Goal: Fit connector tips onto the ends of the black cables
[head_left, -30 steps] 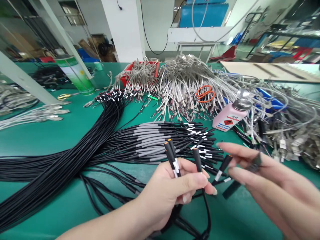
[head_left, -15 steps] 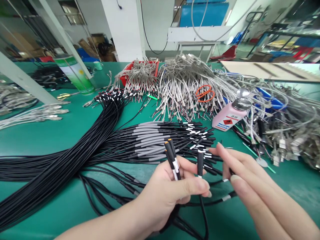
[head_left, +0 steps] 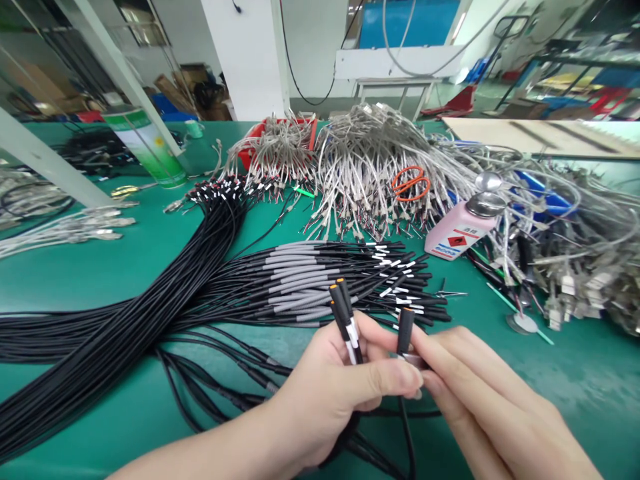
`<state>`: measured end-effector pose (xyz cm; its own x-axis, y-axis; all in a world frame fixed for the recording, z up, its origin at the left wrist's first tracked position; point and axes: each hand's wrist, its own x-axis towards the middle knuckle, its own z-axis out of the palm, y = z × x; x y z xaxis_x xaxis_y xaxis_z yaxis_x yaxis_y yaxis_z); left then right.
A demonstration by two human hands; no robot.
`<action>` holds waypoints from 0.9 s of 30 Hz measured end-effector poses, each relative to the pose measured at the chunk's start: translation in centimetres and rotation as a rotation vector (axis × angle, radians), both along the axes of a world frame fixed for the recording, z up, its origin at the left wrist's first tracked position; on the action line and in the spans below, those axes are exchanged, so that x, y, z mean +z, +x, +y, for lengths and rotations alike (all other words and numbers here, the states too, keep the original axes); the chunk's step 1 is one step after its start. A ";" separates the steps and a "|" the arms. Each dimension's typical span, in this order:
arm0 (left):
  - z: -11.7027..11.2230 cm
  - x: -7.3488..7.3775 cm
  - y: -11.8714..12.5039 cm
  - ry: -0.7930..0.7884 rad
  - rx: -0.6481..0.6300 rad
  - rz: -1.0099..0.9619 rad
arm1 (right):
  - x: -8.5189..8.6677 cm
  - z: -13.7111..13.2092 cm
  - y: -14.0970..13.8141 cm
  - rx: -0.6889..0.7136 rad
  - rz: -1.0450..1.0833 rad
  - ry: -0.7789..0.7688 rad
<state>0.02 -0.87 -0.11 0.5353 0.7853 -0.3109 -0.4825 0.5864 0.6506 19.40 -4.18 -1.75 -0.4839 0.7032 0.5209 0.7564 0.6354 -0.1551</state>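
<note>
My left hand point(head_left: 345, 380) is closed around several black cables. Three of their black connectors point(head_left: 342, 303), with orange ends and white labels below, stick up between its fingers. Another black connector point(head_left: 405, 330), also orange at its end, stands upright between thumb and index finger, its cable hanging down. My right hand point(head_left: 465, 393) meets it from the right, fingertips pinched on a pale label strip point(head_left: 413, 360) at the connector's base. The fingers partly cover the strip.
A bundle of black cables with grey sleeves point(head_left: 300, 280) lies behind my hands, crossed by a thick black bundle point(head_left: 165, 300). Farther back are heaped grey cables point(head_left: 370, 153), a red bin point(head_left: 255, 143), orange-handled scissors point(head_left: 411, 183) and a pink bottle point(head_left: 457, 230). Tweezers point(head_left: 453, 293) lie to the right.
My right hand has moved left, from beside the connector onto its base, and now pinches the label strip. The connector in my left fingers has turned slightly, showing its orange end.
</note>
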 end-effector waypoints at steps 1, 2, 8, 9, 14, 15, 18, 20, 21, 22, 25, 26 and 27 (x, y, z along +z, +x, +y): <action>0.0 0.0 0.0 -0.010 0.004 0.000 | 0.0 0.0 0.0 0.002 0.001 0.001; 0.0 0.0 0.0 -0.022 0.008 0.001 | -0.1 -0.1 0.1 0.002 -0.001 0.004; -0.1 -0.1 0.1 -0.065 0.013 -0.002 | -0.3 -0.2 -0.1 -0.019 0.017 -0.022; -0.1 -0.1 0.1 -0.071 0.012 -0.001 | -0.2 0.0 -0.2 -0.027 0.029 -0.026; -0.2 0.1 0.0 -0.072 0.014 -0.006 | 0.5 0.4 -0.7 -0.039 0.045 -0.032; -0.1 0.1 0.0 -0.074 0.020 -0.006 | 0.6 0.3 -0.7 -0.055 0.055 -0.060; 0.0 0.2 -0.1 -0.088 0.025 0.007 | 0.6 0.0 -0.6 -0.161 0.199 -0.181; 0.0 0.2 -0.1 -0.098 0.012 0.020 | 0.7 0.0 -0.5 -0.202 0.369 -0.276; -0.1 0.3 -0.1 -0.099 0.004 0.028 | 0.8 0.1 -0.5 -0.201 0.435 -0.317; -0.1 0.3 0.0 -0.100 -0.003 0.037 | 1.0 0.3 -0.5 -0.186 0.474 -0.345; -0.2 0.5 0.0 -0.112 -0.004 0.057 | 1.7 0.6 -0.8 -0.157 0.470 -0.361; -0.2 0.6 0.0 -0.113 -0.003 0.055 | 1.9 0.7 -1.0 -0.167 0.464 -0.345; -0.2 0.6 0.0 -0.112 -0.003 0.050 | 2.0 0.7 -1.1 -0.185 0.458 -0.331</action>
<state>0.03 -1.09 0.48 0.5191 0.7427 -0.4229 -0.4495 0.6581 0.6040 18.32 -3.49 0.25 -0.1153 0.9149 0.3868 0.6594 0.3617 -0.6591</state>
